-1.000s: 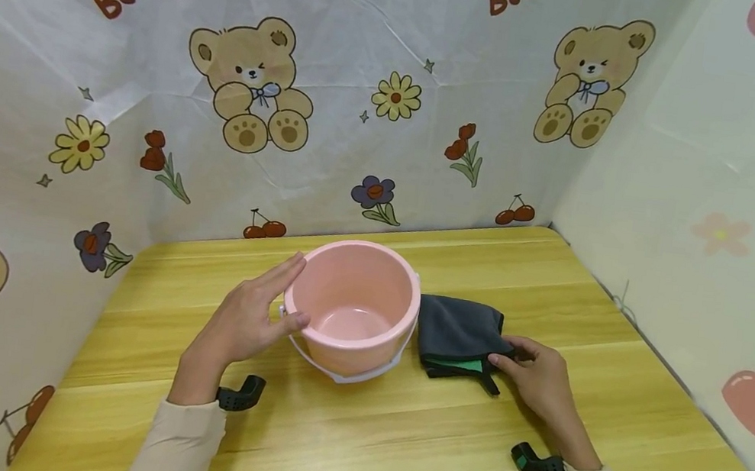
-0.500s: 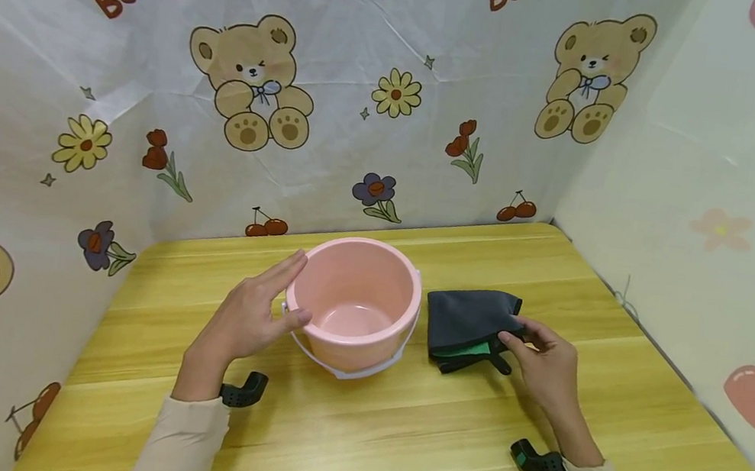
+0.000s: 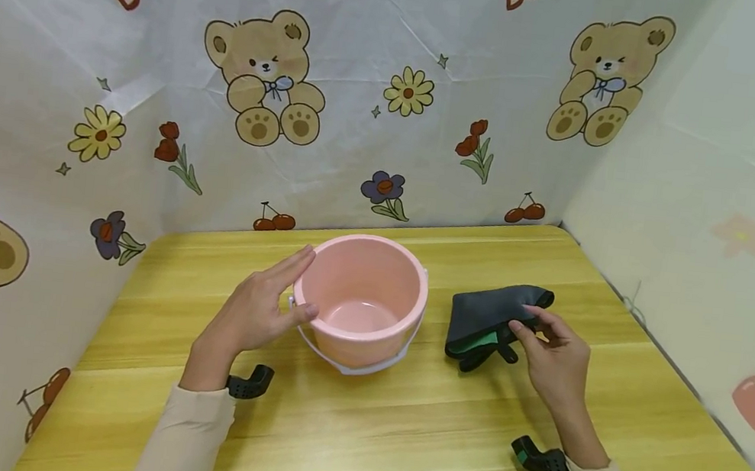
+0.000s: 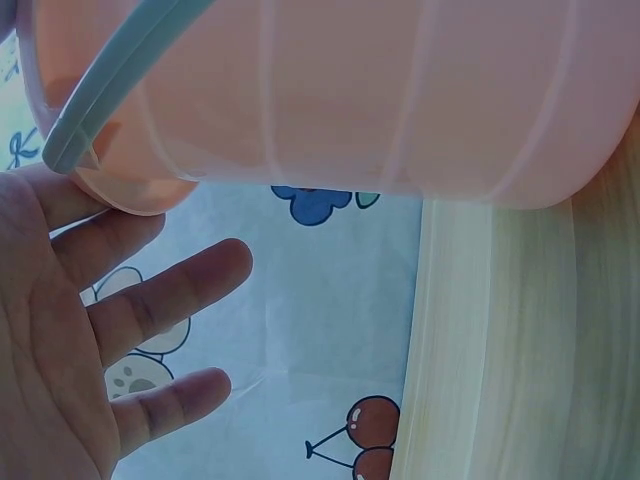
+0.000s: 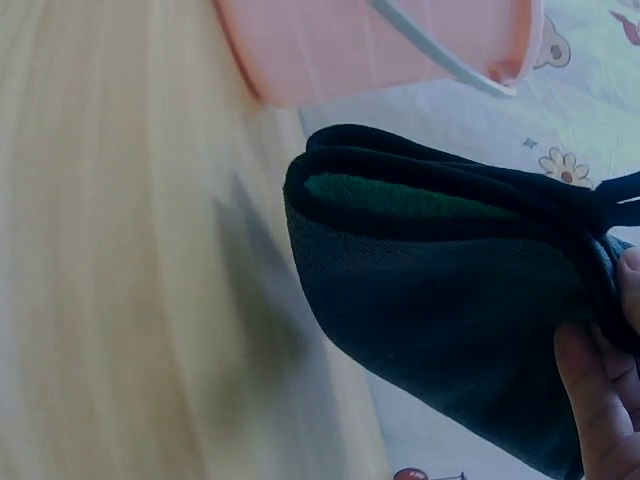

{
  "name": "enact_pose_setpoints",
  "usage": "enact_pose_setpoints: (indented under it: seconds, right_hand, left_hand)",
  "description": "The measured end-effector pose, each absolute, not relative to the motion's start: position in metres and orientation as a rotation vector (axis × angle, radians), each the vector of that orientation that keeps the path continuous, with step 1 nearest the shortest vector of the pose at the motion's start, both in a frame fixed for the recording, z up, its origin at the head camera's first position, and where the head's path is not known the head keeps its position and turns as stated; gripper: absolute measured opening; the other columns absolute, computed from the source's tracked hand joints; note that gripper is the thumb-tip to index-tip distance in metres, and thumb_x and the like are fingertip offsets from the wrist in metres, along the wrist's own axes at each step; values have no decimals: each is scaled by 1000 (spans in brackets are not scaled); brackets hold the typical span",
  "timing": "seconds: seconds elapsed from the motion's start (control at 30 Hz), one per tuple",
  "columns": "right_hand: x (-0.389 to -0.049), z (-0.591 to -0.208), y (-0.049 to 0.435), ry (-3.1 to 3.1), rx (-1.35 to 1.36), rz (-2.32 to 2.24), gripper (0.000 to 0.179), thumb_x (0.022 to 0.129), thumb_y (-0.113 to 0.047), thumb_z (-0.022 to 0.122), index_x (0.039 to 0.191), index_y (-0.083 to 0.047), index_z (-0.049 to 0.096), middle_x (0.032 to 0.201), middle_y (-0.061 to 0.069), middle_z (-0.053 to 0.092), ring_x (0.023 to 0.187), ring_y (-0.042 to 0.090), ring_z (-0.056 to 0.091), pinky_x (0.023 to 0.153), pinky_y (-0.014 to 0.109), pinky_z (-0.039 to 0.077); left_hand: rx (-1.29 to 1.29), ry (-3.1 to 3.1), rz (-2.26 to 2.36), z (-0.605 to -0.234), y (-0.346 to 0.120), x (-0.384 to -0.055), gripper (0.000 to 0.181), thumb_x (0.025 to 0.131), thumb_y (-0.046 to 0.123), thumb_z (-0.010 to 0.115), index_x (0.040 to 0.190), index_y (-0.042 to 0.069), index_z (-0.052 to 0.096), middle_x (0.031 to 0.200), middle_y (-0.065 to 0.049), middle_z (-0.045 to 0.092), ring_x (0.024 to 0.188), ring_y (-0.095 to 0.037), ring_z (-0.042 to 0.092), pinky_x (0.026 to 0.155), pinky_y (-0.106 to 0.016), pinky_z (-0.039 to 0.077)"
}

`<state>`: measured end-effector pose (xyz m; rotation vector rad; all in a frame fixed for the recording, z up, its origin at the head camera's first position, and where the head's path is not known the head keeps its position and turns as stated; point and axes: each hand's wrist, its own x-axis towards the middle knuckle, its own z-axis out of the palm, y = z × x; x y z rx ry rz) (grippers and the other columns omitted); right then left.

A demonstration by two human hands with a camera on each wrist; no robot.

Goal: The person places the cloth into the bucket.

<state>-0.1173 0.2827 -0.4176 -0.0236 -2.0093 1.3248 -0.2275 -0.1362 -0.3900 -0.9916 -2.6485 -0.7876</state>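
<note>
A pink bucket (image 3: 355,344) with a pale handle stands upright on the table. My left hand (image 3: 255,307) rests against the left of its rim, thumb at the front edge and forefinger farther back. In the left wrist view, the other fingers (image 4: 170,300) are spread and fairly straight, off the bucket wall. My right hand (image 3: 558,354) pinches the right corner of a folded dark grey cloth (image 3: 489,316) between thumb and fingers. Green lining shows inside its black-edged fold. The right wrist view shows the cloth (image 5: 430,300) raised, its shadow on the wood below.
The wooden table (image 3: 355,448) has a right edge near a pale wall and a back edge against a bear-printed sheet (image 3: 334,123). A thin cord (image 3: 634,308) lies beyond the right edge. Each wrist wears a black bracket (image 3: 540,460).
My right hand has lifted the cloth off the table and carried it slightly up and right, away from the bucket. The left hand stays at the bucket's rim.
</note>
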Motion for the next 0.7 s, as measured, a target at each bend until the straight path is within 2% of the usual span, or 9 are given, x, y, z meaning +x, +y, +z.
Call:
enact_pose_setpoints:
  seconds: [0.17,0.4,0.7]
  right_hand:
    - [-124,-409,281,-1952,22,1324,26,83,12,73,109,12,70,96,-20,69,86,-8,67,60,6,51]
    - [-144,-405,284,-1852,118,1343,30,81,18,71,110,13,69,101,-16,71,85,-3,68,63,8,53]
    - [-153,-374,271,-1721,245,1404,29,80,22,69,109,18,68,105,-2,73,90,6,71,63,9,53]
  left_hand:
    - [-977,-2667,-782,-388,-136,-227,79,95,58,59,160,25,28,166,6,28,149,-23,37,116,-53,39]
    - [-967,-2667,-773,-388,-137,-227,81,93,56,62,160,26,28,166,6,28,148,-24,38,116,-54,38]
    - [-968,-2663,-775,-389,-135,-229,81,93,61,59,160,25,29,165,7,29,147,-23,40,116,-51,39]
